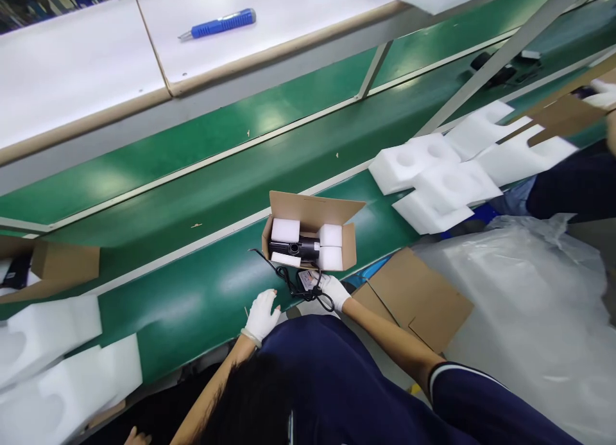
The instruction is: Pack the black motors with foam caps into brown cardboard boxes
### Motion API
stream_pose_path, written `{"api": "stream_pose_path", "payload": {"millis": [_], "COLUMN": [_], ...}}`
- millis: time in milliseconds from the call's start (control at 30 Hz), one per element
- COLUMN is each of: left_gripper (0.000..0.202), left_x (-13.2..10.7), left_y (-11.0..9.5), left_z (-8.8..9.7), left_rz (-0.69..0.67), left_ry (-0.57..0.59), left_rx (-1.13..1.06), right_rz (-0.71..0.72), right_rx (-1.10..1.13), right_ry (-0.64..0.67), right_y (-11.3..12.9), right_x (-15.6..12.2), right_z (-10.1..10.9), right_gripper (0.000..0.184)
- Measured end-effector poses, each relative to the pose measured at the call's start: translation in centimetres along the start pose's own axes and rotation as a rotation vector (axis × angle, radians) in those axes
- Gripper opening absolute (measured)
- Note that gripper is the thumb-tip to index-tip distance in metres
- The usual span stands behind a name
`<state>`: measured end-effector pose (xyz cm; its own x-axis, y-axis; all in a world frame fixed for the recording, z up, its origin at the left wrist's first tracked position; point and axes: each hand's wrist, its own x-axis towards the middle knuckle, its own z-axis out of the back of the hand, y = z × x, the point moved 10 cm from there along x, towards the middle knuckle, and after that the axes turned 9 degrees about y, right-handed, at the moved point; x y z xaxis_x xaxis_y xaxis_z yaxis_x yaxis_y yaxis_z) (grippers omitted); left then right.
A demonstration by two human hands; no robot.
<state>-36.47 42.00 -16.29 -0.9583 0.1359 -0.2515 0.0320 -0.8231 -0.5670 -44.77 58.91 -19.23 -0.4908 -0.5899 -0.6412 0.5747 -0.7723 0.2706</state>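
Observation:
An open cardboard box [350, 246] sits on the green work surface in front of me. Inside lies a black cylindrical device [308, 248], held between white foam blocks [330, 257]. My right hand [333, 292], in a white glove, is closed at the box's near side around a bundled black cord [312, 293]. A small labelled piece [307, 280] shows beside its fingertips; whether it is gripped I cannot tell. To the left, my left hand [262, 315], gloved with bare fingertips, rests near the surface's edge, fingers apart and holding nothing.
White foam inserts [433, 169] are piled at right, more foam [72, 381] at lower left. Another open box [67, 265] stands at left. Flattened cardboard [423, 297] and clear plastic [520, 329] lie right. A blue utility knife [219, 26] rests on the upper shelf. A co-worker's gloved hand [601, 95] shows far right.

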Motion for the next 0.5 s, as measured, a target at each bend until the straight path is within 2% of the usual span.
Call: {"api": "stream_pose_path", "payload": {"millis": [67,133,233,300,333,400,467,500], "left_gripper": [0.038,0.041,0.053,0.067,0.074,0.082,0.076,0.071], "left_x": [0.2,0.1,-0.8,-1.8,-2.2,-3.0,-3.2,-2.9], "left_y": [-0.8,-1.7,-4.1,-7.6,-9.9,-14.7,-18.1,-19.3], "left_z": [0.1,1.5,5.9,8.8,9.7,10.1,10.2,10.6], "left_rz": [-0.020,-0.038,-0.122,-0.292,-0.413,-0.656,-0.801,-0.828], "left_ry": [0.017,-0.020,-0.162,-0.202,-0.170,-0.019,0.116,0.136], "left_rx": [-0.028,-0.076,-0.114,-0.058,-0.001,0.147,0.279,0.315], "right_rz": [0.018,0.025,0.115,0.207,0.248,0.333,0.449,0.518], "right_rx": [0.042,0.075,0.084,0.106,0.134,0.249,0.454,0.582], "right_ry": [-0.010,0.010,0.101,0.127,0.126,0.129,0.187,0.235], "right_y": [0.1,0.6,3.0,5.0,5.8,6.9,7.7,8.1], "right_x": [0.2,-0.7,-3.4,-5.3,-5.9,-6.7,-6.8,-6.7], "right_z": [1.0,2.1,4.0,6.1,7.4,9.9,11.7,12.3], "right_gripper": [0.035,0.032,0.034,0.035,0.032,0.024,0.021,0.022]}}
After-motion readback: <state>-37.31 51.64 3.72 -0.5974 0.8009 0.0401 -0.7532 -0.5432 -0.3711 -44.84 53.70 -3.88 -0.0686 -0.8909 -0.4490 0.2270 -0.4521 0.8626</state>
